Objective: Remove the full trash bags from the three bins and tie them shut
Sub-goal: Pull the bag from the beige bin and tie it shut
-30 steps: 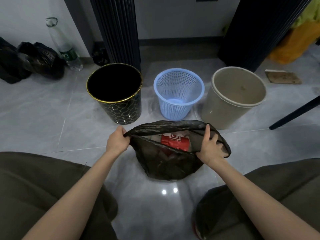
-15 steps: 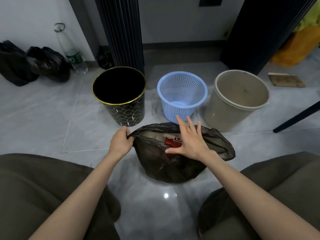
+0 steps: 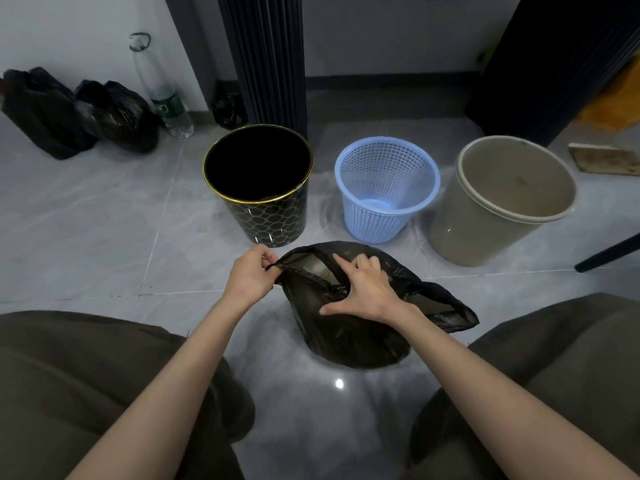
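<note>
The bag sits on the floor directly under the right hand and just inside the left hand, with its mouth only partly drawn in. The left hand pinches the rim's near-side corner between thumb and fingers. The right hand lies spread across the mouth, thumb and forefinger out and the other fingers bent into the film. Whether they actually hold a fold I cannot tell.

The main risk is the loose flap trailing away beyond the right wrist. If the knot is made without it, the mouth will probably gape on that side and the rubbish could spill when the bag is lifted. The left pinch covers very little film, so a hard pull might slip it free or stretch and tear the thin plastic. Pressing down with the right palm could push air and contents up toward the opening. The bag looks full, so the ends left for tying may be short.

Beyond both hands stand the black bin, blue bin and beige bin, all showing no liner. The black one is close enough to the left knuckles to be knocked by a wide tying motion.
</note>
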Demonstrator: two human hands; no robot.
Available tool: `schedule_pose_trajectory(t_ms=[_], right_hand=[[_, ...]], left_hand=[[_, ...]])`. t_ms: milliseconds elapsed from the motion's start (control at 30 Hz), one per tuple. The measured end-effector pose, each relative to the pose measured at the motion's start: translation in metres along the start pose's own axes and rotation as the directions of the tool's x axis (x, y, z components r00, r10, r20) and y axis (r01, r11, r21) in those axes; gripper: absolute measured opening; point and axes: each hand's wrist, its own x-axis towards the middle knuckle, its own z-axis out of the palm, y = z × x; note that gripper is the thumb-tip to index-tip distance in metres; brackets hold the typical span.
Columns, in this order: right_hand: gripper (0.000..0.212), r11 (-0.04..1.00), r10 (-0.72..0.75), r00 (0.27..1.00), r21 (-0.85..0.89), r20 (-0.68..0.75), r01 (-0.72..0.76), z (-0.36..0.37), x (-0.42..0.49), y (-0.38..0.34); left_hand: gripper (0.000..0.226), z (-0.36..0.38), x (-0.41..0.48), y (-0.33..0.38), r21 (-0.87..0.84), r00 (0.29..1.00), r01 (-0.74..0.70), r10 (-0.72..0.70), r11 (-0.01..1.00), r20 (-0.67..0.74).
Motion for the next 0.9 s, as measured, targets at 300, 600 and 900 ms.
schedule_pose_trajectory(t_ms=[300,600,900], right_hand=[[0.114,0.952,-0.181,0.963,0.209,-0.201,0.223,0.019,0.025,-0.033],[0.025,0.976,-0.148,0.967,0.13,-0.206,0.177,0.042,0.04,-0.039],[0.027,0.993,-0.117,0.991,0.028,0.065,0.115,0.048,0.033,-0.017]], left_hand=[[0.013,-0.006,0.001,0.005,0.014,0.982,-0.113,0.11,0.993,0.153],[0.002,-0.012,0.006,0.005,-0.044,0.993,-0.091,0.094,0.995,0.076],[0.009,-0.013,0.01,-0.006,-0.126,0.997,0.011,-0.02,0.992,-0.072]])
